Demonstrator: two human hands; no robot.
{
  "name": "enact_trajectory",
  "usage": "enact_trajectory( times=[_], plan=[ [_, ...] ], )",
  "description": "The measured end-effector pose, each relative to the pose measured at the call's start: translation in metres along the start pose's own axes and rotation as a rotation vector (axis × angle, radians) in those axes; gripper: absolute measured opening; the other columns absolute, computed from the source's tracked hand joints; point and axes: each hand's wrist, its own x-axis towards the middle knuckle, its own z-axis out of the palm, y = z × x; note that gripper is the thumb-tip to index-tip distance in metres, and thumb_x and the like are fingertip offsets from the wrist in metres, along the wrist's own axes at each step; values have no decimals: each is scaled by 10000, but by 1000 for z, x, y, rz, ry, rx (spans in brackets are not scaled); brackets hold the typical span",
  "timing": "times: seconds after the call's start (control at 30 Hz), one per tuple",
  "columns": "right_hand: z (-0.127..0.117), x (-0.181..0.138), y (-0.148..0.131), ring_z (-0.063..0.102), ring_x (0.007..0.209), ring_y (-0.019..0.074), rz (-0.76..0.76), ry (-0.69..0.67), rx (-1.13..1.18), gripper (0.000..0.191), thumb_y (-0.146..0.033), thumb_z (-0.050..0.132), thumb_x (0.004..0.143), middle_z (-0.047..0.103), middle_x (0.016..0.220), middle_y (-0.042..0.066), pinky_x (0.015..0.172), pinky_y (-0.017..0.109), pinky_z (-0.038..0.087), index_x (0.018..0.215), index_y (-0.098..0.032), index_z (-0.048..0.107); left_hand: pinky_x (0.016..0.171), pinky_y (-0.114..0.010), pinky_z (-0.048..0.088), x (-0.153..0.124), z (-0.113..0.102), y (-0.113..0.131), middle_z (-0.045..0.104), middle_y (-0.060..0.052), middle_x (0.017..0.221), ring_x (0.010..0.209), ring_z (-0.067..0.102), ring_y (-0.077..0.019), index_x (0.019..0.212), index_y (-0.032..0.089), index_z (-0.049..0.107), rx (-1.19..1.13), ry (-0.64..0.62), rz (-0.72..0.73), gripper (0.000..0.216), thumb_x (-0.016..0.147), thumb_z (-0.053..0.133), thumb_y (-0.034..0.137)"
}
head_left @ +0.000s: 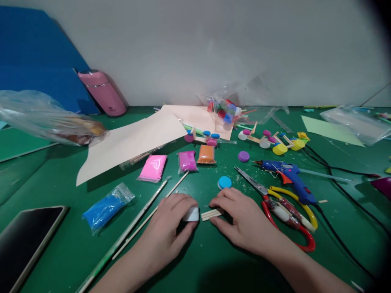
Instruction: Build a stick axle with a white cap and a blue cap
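Wooden sticks (210, 215) sit pinched inside the right grip (244, 219), just beside the white block (192, 214) the left grip (170, 217) holds.

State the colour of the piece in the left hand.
The piece is white, in the head view.

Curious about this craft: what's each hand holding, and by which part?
The left hand holds a white block by its sides; the right hand holds short wooden sticks toward their right ends, left ends free.
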Motion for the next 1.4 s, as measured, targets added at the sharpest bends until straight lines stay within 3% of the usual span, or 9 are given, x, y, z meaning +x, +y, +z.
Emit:
enact_trajectory(
  times=[0.27, 0.57, 0.73, 0.87, 0.93, 1.0, 1.07, 1.17, 1.4],
  plan=[
    [-3, 0, -2, 475, 806, 174, -10, -29, -9, 50, -243, 540, 805, 551, 846, 15, 683, 274, 379, 828, -206, 565, 850, -337, 379, -3, -5, -4, 539, -40, 1041, 997, 468, -202, 1069, 246, 465, 65, 16, 17, 271, 813, 447, 158],
    [-10, -2, -6, 501, 862, 188, -12, 24, 42, 173, -269, 555, 787, 562, 920, 32, 740, 293, 404, 949, -215, 577, 867, -334, 390, -1, -7, -7, 551, -52, 1059, 1007, 483, -205, 1092, 238, 480, 101, 4, 15, 280, 819, 452, 184],
    [-30, -23, 11, 532, 858, 164, 133, 269, 100, 176, -259, 508, 811, 569, 948, 25, 743, 273, 424, 979, -231, 552, 876, -354, 396, -1, -7, -8, 554, -75, 1069, 1016, 486, -218, 1096, 220, 490, 120, 12, 30, 275, 823, 455, 216],
    [-49, -55, 58, 561, 720, 179, 462, 659, -65, 175, -346, 501, 784, 591, 837, 36, 645, 291, 442, 882, -210, 547, 858, -356, 414, 0, -9, -7, 552, -85, 1059, 996, 498, -219, 1077, 211, 512, 104, 12, 21, 261, 825, 442, 215],
    [-56, -68, 83, 570, 678, 199, 645, 742, -179, 262, -384, 533, 729, 594, 865, 59, 544, 288, 432, 917, -202, 542, 836, -344, 430, 0, -10, -5, 551, -86, 1048, 971, 511, -213, 1069, 211, 525, 83, 6, 19, 260, 824, 437, 208],
    [-61, -76, 102, 575, 766, 235, 688, 685, -195, 385, -385, 544, 687, 581, 950, 104, 532, 288, 434, 1003, -167, 517, 823, -338, 439, -1, -12, -4, 557, -83, 1036, 949, 524, -208, 1072, 216, 532, 62, 6, 21, 270, 820, 438, 197],
    [-64, -77, 113, 562, 850, 256, 736, 555, -196, 451, -368, 536, 670, 570, 992, 124, 631, 319, 445, 1060, -143, 495, 814, -333, 447, -1, -12, -3, 568, -81, 1027, 938, 534, -204, 1077, 219, 536, 41, 14, 23, 282, 816, 439, 182],
    [-64, -72, 117, 580, 759, 252, 792, 416, -181, 474, -353, 529, 662, 592, 943, 115, 676, 358, 435, 1088, -150, 489, 800, -335, 459, -2, -13, -2, 589, -88, 1008, 913, 553, -203, 1095, 200, 531, 29, 48, -4, 300, 807, 450, 173],
    [-74, -70, 120, 579, 679, 274, 819, 458, -98, 296, -374, 472, 689, 607, 717, 85, 612, 368, 439, 880, -162, 551, 851, -363, 441, -1, -14, 2, 597, -105, 1050, 992, 542, -225, 1067, 173, 550, 10, 182, -70, 282, 798, 482, 221]
  ],
)
